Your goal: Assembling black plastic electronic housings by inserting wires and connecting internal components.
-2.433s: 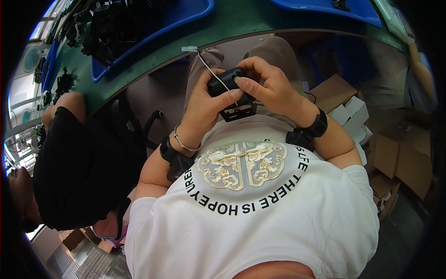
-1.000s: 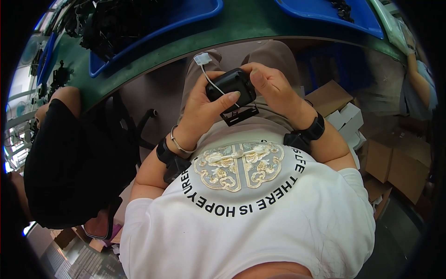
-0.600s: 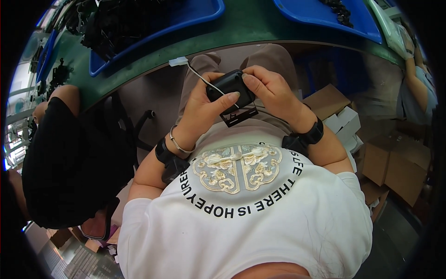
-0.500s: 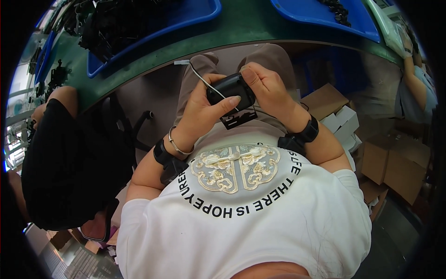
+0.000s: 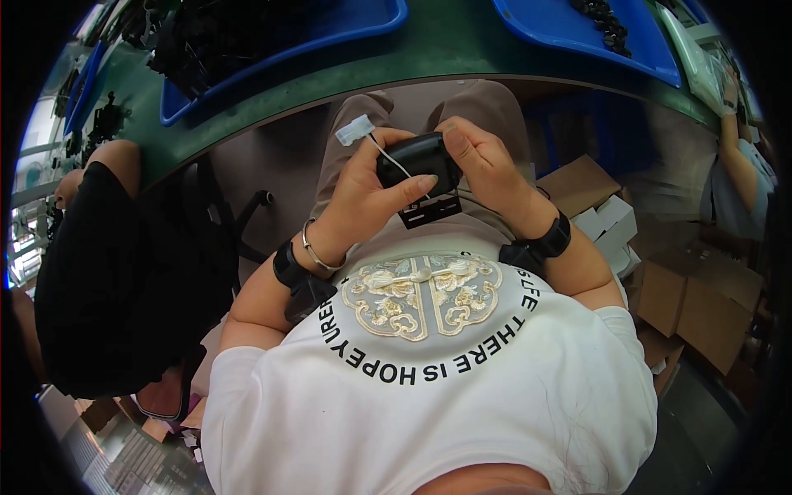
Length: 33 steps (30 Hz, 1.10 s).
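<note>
Over my lap I hold a black plastic housing (image 5: 415,157) with rounded corners, gripped from both sides. My left hand (image 5: 371,181) is closed round its left side, thumb lying across the face. On the right side, my right hand (image 5: 485,157) pinches the upper corner with thumb and curled fingers. A slotted black bracket (image 5: 431,212) sticks out at the housing's near edge. From under my left thumb runs a thin white cable (image 5: 391,157), ending in a white tag or connector (image 5: 355,130) above my left hand. The housing's underside is hidden.
Ahead is a green table (image 5: 313,82) with a blue tray (image 5: 346,35) of black parts and another blue tray (image 5: 561,41) at right. Cardboard boxes (image 5: 693,297) stand on the right. A person in black (image 5: 132,272) sits at left; another person's arm (image 5: 738,169) shows far right.
The white cable end has swung up and toward me, and its tag now shows broad side on. Both hands and the housing have shifted slightly right, with the grip kept.
</note>
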### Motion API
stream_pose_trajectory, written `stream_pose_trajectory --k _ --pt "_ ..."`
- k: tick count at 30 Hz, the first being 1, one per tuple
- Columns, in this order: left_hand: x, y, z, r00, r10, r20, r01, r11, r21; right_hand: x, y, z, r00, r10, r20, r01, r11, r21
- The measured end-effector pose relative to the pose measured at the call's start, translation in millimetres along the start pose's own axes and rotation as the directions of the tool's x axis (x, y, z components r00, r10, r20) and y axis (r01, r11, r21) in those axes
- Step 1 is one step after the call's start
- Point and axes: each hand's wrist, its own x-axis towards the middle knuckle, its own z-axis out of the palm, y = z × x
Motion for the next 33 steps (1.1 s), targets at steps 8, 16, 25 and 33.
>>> stream_pose_trajectory --k 8,16,25,33 --pt "5.0 -3.9 1.9 0.981 -0.135 -0.139 0.053 0.877 -0.477 -7.9 2.1 4.1 0.994 -0.067 0.092 0.032 0.940 0.340" --pt "7.1 0.9 -13.1 0.988 -0.075 0.131 0.088 0.992 -0.092 -7.5 -21.4 -13.3 0.990 -0.122 0.073 0.122 0.993 0.003" --pt "9.2 24.4 -13.9 0.975 -0.048 0.218 0.076 0.990 -0.119 25.4 -73.4 -80.9 0.955 -0.251 0.155 0.264 0.962 -0.065" --pt "-8.7 21.4 -25.9 0.988 -0.019 0.155 0.123 0.701 -0.703 111.1 -52.3 -240.9 0.867 -0.434 -0.246 -0.064 0.392 -0.918"
